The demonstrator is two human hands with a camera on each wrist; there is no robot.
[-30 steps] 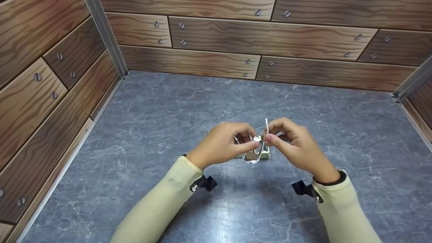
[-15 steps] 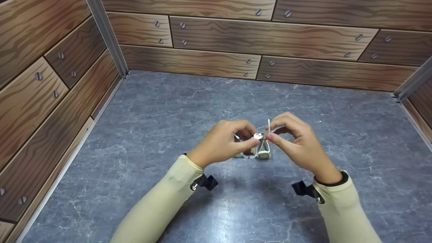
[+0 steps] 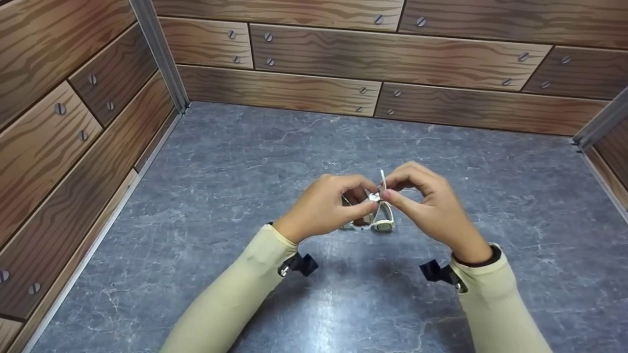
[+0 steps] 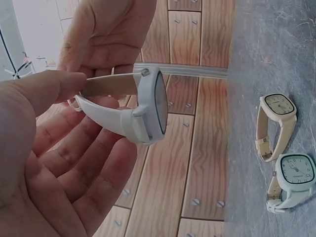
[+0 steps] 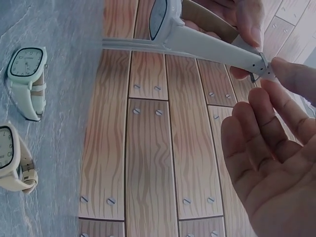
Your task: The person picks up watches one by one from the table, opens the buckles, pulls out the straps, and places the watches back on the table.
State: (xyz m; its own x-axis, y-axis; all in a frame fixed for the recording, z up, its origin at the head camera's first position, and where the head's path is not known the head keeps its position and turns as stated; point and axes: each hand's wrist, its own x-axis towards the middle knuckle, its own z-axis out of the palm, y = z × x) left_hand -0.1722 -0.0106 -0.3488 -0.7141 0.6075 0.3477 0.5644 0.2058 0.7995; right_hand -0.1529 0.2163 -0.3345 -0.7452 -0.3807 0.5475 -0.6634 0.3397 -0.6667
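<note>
Both hands hold a white wristwatch (image 4: 153, 106) above the table, its case hanging below the fingers and its strap looped. My left hand (image 3: 333, 208) pinches the strap by the metal buckle (image 5: 256, 74) with thumb and fingers. With thumb and index finger, my right hand (image 3: 427, 208) grips the holed strap end, which passes through the buckle; its other fingers are loosely bent in the right wrist view. In the head view the fingers partly hide the watch. On the table lie a cream watch (image 4: 277, 111) and a pale green watch (image 4: 296, 170), side by side.
The grey marbled tabletop (image 3: 274, 147) is bounded by wood-patterned walls (image 3: 314, 54) at the back and left, with metal corner posts (image 3: 159, 54). A black wrist mount (image 3: 301, 264) sticks out from each sleeve.
The white watch's hanging case has risen slightly toward the hands. My right hand has shifted a little up and then left, moving the strap end closer to the left fingers.
</note>
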